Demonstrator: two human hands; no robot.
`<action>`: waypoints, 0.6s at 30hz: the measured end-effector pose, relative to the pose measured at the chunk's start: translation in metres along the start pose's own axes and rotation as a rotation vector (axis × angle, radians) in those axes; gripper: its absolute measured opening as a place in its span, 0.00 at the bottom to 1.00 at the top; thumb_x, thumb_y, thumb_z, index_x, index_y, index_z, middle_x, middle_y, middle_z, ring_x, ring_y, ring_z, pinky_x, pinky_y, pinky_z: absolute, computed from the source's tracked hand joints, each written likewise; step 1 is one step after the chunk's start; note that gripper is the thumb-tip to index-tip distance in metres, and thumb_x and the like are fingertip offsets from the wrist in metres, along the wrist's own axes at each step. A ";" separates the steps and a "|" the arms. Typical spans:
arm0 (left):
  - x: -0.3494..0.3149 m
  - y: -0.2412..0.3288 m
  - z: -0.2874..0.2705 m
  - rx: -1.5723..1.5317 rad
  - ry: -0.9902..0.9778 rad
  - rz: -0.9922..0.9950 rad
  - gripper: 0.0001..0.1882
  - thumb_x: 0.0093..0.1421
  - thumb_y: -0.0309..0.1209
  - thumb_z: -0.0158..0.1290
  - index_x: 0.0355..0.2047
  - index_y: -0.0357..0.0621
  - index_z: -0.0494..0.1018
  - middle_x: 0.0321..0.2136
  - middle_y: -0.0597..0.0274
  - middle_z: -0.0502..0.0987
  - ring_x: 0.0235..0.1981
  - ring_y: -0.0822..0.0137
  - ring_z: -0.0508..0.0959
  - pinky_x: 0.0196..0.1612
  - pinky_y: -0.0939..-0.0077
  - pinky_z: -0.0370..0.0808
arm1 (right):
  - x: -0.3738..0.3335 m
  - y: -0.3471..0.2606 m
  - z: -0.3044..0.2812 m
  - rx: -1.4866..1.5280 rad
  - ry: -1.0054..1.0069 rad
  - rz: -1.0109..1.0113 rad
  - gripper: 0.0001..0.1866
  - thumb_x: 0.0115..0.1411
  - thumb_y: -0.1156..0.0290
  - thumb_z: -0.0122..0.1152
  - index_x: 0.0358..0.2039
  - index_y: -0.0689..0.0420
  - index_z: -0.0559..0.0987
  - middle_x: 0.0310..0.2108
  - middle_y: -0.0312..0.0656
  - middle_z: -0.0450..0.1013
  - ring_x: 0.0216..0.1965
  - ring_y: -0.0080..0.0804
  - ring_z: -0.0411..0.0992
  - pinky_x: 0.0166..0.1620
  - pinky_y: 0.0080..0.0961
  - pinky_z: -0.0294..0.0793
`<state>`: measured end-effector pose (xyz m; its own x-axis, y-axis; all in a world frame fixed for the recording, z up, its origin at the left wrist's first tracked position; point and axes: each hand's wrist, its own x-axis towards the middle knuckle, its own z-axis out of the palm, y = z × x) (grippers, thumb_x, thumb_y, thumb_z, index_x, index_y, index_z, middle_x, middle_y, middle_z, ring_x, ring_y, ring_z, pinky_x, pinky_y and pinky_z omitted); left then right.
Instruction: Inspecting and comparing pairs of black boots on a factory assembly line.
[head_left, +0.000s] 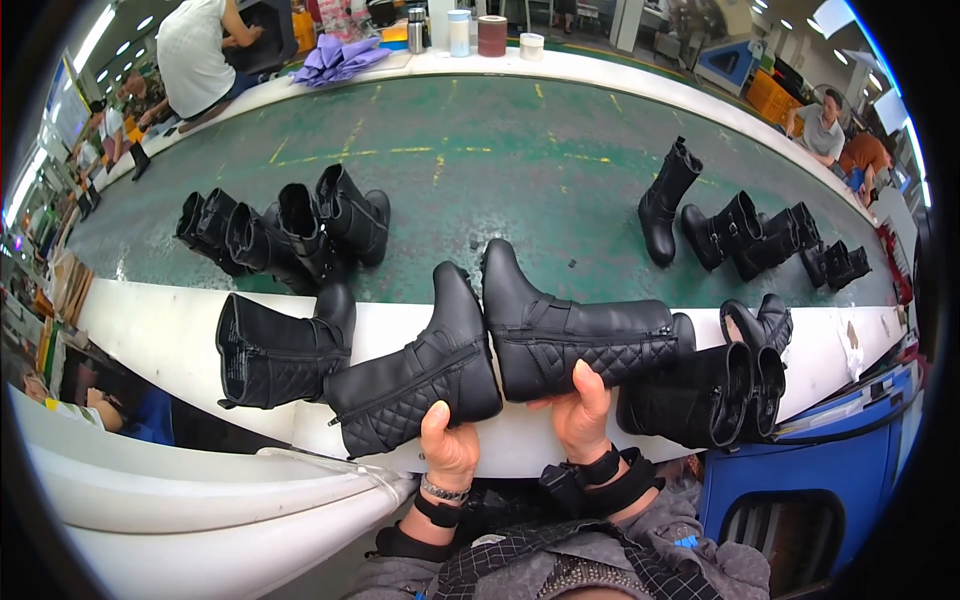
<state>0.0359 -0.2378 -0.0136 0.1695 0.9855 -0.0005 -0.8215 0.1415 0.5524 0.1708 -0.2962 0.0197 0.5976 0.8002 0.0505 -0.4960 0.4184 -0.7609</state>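
"Both our hands are curled round black boots, one apiece, so how do we stand?"

"Our forearms rise from the lower edge and lean toward each other, wrists banded in black, thumbs pointing up and away from us."

"And the left hand (pixel 450 455)?"

"Its thumb presses the quilted side of the first boot (pixel 415 385), close to the heel; the fingers go behind, partly closed about it (we can't see their tips)."

"Our right hand (pixel 582 415)?"

"Much the same: thumb against the second boot's (pixel 580 330) quilted side, fingers mostly hidden beneath. Both boots lie sideways in front of us, toes upward, soles facing each other and almost meeting."

"Are they resting on the white ledge (pixel 170 320)?"

"We can't tell; they're in front of it. Beside the first boot lies another boot (pixel 285 350), and at our right are more boots (pixel 680 400). Beyond, two groups of boots stand on the green surface (pixel 450 210)."
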 end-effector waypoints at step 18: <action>-0.043 0.020 0.029 -0.024 -0.185 -0.238 0.37 0.47 0.35 0.52 0.59 0.35 0.63 0.53 0.50 0.72 0.53 0.54 0.74 0.59 0.60 0.70 | -0.051 -0.055 -0.043 -1.250 -0.022 -0.492 0.18 0.55 0.65 0.65 0.45 0.57 0.79 0.33 0.48 0.78 0.32 0.46 0.78 0.37 0.33 0.77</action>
<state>0.0278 -0.2796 0.0221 0.4536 0.8908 0.0253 -0.7587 0.3711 0.5355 0.1947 -0.3782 0.0316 0.5302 0.6931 0.4884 0.6764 0.0016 -0.7365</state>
